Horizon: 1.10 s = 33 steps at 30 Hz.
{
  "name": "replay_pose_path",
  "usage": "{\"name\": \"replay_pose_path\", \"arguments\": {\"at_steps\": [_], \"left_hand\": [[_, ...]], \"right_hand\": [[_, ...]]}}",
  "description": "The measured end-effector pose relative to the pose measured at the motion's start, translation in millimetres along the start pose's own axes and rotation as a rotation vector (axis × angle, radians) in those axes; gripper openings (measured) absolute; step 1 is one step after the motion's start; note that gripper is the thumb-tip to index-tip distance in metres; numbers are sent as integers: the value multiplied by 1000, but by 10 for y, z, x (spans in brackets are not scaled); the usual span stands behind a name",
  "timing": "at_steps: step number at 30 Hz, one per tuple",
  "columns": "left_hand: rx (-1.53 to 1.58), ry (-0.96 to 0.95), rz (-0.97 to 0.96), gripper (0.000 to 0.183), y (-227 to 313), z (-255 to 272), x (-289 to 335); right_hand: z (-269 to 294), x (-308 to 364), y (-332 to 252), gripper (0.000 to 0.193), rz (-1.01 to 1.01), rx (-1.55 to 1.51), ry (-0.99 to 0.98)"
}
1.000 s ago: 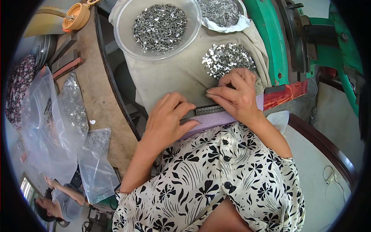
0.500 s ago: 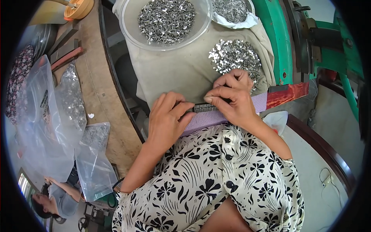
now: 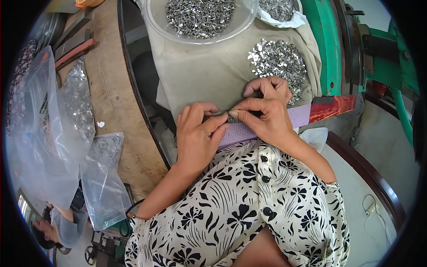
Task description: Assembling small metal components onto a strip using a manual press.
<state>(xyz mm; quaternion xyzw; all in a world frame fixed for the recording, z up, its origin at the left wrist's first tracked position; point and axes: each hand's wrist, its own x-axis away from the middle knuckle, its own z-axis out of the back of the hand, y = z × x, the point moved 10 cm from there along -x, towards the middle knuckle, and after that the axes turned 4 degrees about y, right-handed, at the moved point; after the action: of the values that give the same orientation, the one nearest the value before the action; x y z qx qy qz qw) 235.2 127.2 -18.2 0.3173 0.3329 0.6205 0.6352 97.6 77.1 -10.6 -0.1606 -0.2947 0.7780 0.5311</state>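
Note:
Both my hands meet over the front edge of the cloth-covered surface. Between them shows a short dark metal strip with small rows [image 3: 233, 119], mostly hidden by my fingers. My left hand [image 3: 195, 133] has thumb and forefinger drawn together at the strip's left part; what they grip is hidden. The thumb and forefinger of my right hand [image 3: 268, 113] pinch just above the strip, on something too small to name. A purple checked cloth [image 3: 300, 116] lies under the strip and my right wrist. Beyond my right hand spreads a heap of small shiny metal pieces [image 3: 278, 62].
A clear plastic tub [image 3: 202, 41] of small metal parts stands at the back, beside a bowl [image 3: 299, 18] of thin metal pins. Green machinery [image 3: 327, 53] borders the right. Plastic bags [image 3: 104, 191] and metal bars lie on the wooden bench [image 3: 111, 80]. Another person [image 3: 64, 227] is at lower left.
My right hand's fingertips have moved left to my left hand's, covering more of the metal strip. My left thumb and forefinger have come closer together. The view has shifted slightly.

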Motion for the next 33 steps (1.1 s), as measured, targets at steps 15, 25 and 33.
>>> {"name": "replay_pose_path", "arguments": {"at_steps": [15, 25, 33], "left_hand": [[-10, -6, 21, 19, 0, -7, 0], [1, -12, 17, 19, -11, -13, -6], [15, -24, 38, 19, -21, -17, -19]], "right_hand": [[-7, -10, -3, 17, -11, 2, -41], [0, -44, -32, 16, -10, 39, -56], [12, -56, -12, 16, 0, 19, -60]]}}
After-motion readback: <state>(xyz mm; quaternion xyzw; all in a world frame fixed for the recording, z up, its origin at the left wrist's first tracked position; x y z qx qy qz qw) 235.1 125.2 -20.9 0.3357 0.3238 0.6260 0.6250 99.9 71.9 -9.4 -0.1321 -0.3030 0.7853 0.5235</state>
